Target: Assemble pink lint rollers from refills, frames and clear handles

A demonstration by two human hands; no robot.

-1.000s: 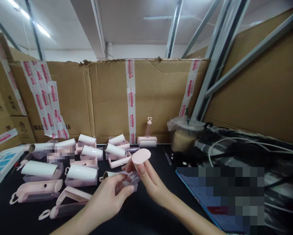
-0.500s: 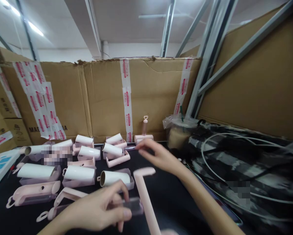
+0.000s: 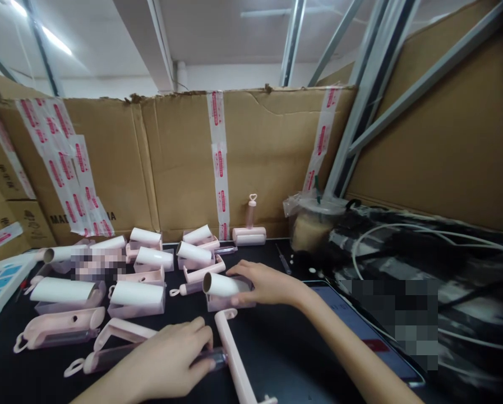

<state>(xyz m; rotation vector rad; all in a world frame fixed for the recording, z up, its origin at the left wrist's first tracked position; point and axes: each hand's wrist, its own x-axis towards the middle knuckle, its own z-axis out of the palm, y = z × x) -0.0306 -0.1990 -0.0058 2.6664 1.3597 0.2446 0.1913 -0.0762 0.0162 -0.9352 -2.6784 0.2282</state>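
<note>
I see a tall cardboard wall [image 3: 184,157] behind a black table [image 3: 318,350]. The person's left hand [image 3: 173,356] is curled nearly closed; the right hand [image 3: 266,285] arches half open. Beside the left lies a pink frame [image 3: 237,362]. The right grips a translucent tray [image 3: 230,306] bearing a white roll [image 3: 221,285]; the left holds a clear tube [image 3: 218,358].

Free black tabletop [image 3: 285,350] between pink bracket [image 3: 236,359] and right forearm [image 3: 346,342], white rolls [image 3: 137,294] crowding the left
</note>
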